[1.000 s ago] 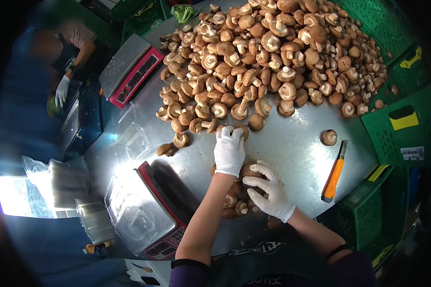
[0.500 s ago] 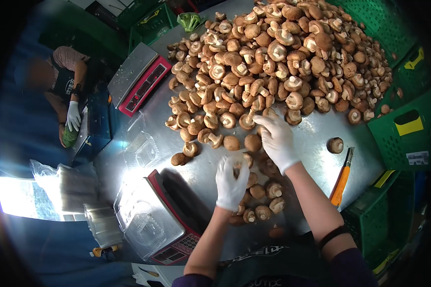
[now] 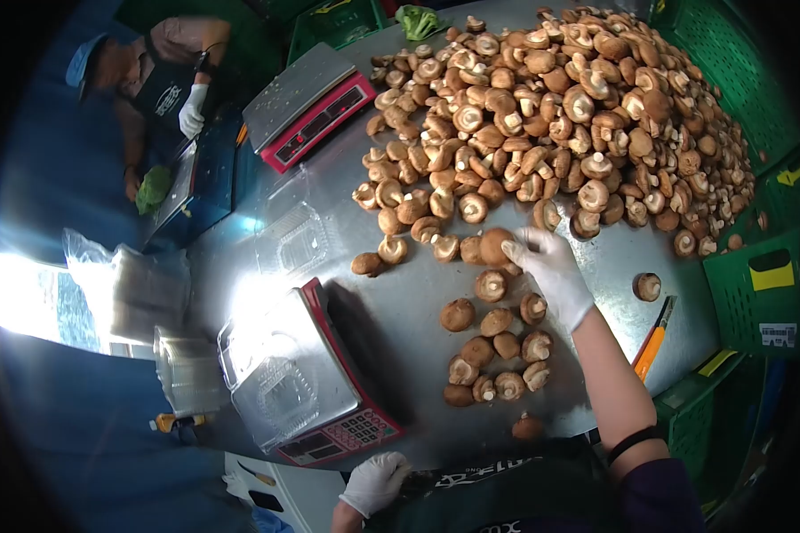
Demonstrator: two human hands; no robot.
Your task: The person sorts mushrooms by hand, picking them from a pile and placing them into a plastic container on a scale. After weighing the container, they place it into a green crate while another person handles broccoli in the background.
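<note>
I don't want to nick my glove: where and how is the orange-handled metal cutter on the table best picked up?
By the middle of its orange plastic handle, probably from above and the wearer's side, fingers across its width: it lies flat, with the grey metal blade pointing away from the wearer.

Light was uneven: an overexposed patch (image 3: 31,298) glowed at 9 o'clock, and white glare burned on the table (image 3: 409,320) nearer the centre. Softer sheen lay toward 3 o'clock. A dark shadow lined the 3 o'clock side of the near scale (image 3: 364,428). The mushrooms (image 3: 560,115) at 1 o'clock appeared sharp; wide-angle distortion bowed the margins, which darkened to black.
</note>
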